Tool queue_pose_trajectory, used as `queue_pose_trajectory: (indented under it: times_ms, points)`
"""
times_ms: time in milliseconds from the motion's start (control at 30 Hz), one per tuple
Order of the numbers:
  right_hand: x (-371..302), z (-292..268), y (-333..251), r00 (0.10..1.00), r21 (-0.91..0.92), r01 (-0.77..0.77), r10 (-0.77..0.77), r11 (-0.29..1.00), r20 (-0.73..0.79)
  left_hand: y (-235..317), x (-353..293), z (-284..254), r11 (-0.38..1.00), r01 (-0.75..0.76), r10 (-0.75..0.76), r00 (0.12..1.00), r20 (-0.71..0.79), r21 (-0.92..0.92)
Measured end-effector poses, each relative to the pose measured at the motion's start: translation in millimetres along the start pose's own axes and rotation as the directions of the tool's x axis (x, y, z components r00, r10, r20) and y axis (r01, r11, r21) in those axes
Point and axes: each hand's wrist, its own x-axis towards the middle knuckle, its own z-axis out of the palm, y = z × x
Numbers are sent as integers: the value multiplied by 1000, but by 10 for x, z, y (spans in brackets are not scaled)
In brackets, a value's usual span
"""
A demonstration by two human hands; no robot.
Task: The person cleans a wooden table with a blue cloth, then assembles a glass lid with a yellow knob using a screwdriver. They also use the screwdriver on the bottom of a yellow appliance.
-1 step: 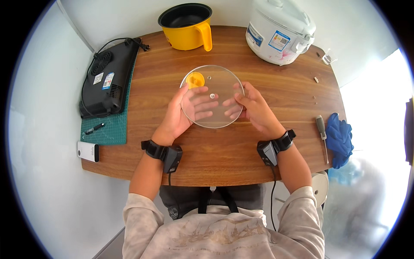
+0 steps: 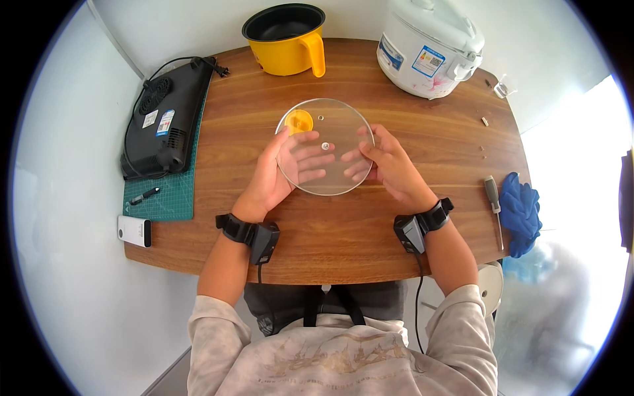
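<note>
While both hands cup it from below, the glass lid (image 2: 325,146) sits roughly level over the middle of the table (image 2: 422,152), nearer the far edge than the person. Left hand (image 2: 277,173) has its fingers (image 2: 310,158) spread flat under the glass, thumb hooked up at the rim by the yellow knob (image 2: 298,121). Right hand (image 2: 389,165) mirrors it: fingers fanned under the lid, thumb over the right rim. So neither hand is a closed fist; both are open-palmed and pinching the rim lightly, which looks like a way to support a thin disc without smudging or flexing it. Can't tell if the lid rests on the wood or is lifted just off it.

Knob lies under or against the lid's left-top part, off centre; a small hole or screw point shows near the lid's middle, so the knob seems detached rather than mounted.

Around it: yellow pot (image 2: 287,38) at the far edge, white rice cooker (image 2: 428,46) to its right, black hotplate (image 2: 165,119) on a green mat (image 2: 165,198) at left with a marker (image 2: 144,195) and a white box (image 2: 135,231). Screwdriver (image 2: 494,204) and blue cloth (image 2: 522,211) lie at the right edge, well apart from the hands. Small loose bits (image 2: 485,121) sit near the cooker.
</note>
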Motion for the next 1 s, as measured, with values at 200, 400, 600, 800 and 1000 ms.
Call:
queue_pose_trajectory:
  times_ms: [200,400,600,800,1000]
  points:
    - [3,24,35,1000,-58,6,-7,998,-17,-11,-27,-14,997,-31,30,1000,9,72]
    - [110,-53,187,896,-655,169,-391,736,-209,-35,-45,31,997,-46,46,999,9,54]
    - [-118,196,6,683,-935,309,-725,172,92,-65,-71,55,997,-54,52,998,28,50]
    - [-126,216,77,720,-871,460,-647,173,252,-108,-92,103,995,-46,42,998,46,83]
    - [-94,195,135,754,-827,490,-611,276,242,-140,-98,116,989,-27,16,997,76,147]
